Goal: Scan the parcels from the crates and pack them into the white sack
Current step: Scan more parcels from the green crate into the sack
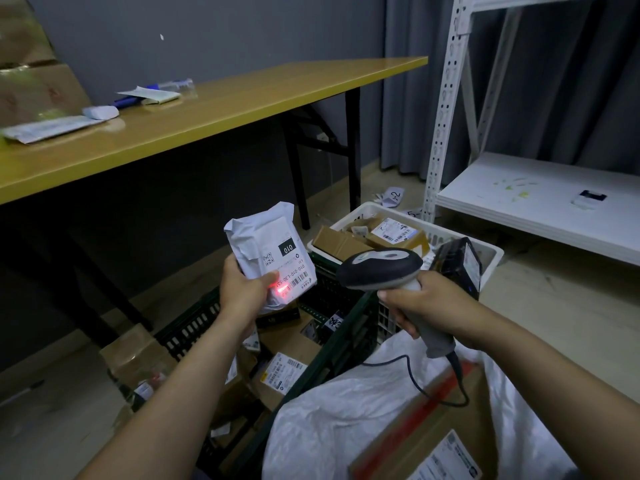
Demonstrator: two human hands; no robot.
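Left hand [242, 292] holds white parcel [266, 244] upright, label facing scanner [381, 266]

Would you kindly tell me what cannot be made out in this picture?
Head view:
- white parcel label: small print unreadable; red glare and the left hand cover part.
- dark crate: contents partly hidden by the left forearm.
- white sack: cut off by the bottom edge.
- right hand hides the scanner trigger.

white poly parcel [273, 251] held upright, red scanner light on label
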